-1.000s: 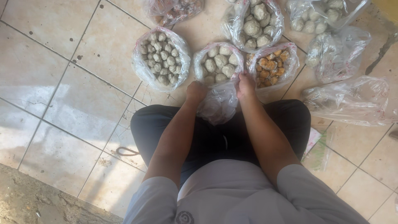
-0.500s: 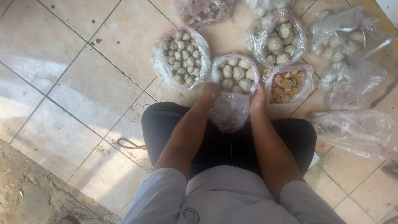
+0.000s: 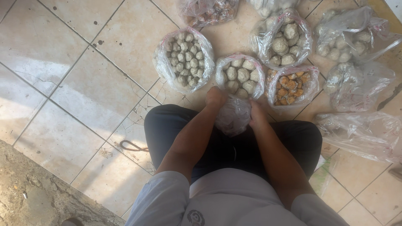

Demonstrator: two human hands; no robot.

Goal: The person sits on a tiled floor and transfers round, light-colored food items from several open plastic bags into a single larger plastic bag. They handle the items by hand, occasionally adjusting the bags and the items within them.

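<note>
Both hands are busy with one small clear plastic bag (image 3: 233, 115) held over the person's lap: the left hand (image 3: 216, 97) is closed on its upper left edge, and the right hand (image 3: 256, 115) grips its right side, so the bag hangs bunched between them, just above the dark trousers (image 3: 176, 125). What is in it I cannot make out through the crumpled film. Right in front of the hands, on the tiled floor (image 3: 83, 88), stands an open bag of pale round balls (image 3: 240, 75), almost touching the left hand. To its left sits a fuller bag of smaller pale balls (image 3: 184, 58), and to its right a bag of orange-brown pieces (image 3: 292, 86). Behind those stands another bag of larger pale balls (image 3: 284, 42). Off to the right lie several crumpled clear bags (image 3: 360, 134), some nearly flat. A dark loop of cord (image 3: 132, 145) lies on the tiles beside the left knee.
</note>
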